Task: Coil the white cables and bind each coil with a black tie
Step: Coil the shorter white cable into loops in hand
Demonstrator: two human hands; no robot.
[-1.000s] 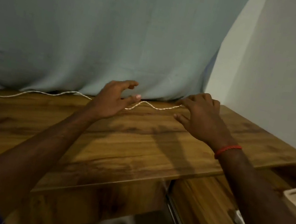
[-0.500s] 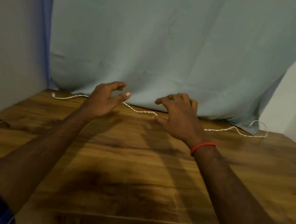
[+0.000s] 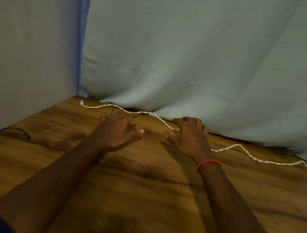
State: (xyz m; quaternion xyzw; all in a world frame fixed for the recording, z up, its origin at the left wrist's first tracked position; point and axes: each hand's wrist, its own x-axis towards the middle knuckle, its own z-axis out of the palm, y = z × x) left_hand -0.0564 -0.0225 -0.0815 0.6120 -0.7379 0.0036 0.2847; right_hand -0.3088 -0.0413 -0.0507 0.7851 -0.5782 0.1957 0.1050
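White cable (image 3: 244,149) uncoiled along table

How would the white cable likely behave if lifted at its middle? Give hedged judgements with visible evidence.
Probably floppy: the white cable lies in loose waves on the table, so its ends would likely sag. Likely light: it looks very thin. Unlikely to roll away, given those bends.

The scene is taken in by a single head-worn wide-angle camera, held above the near side of the wooden table (image 3: 146,195) and pitched forward and down. The left hand (image 3: 118,131) and right hand (image 3: 189,140) are caught at mid-frame, and the far view is closed off by a cloth backdrop (image 3: 198,53) hanging at the table's back edge.
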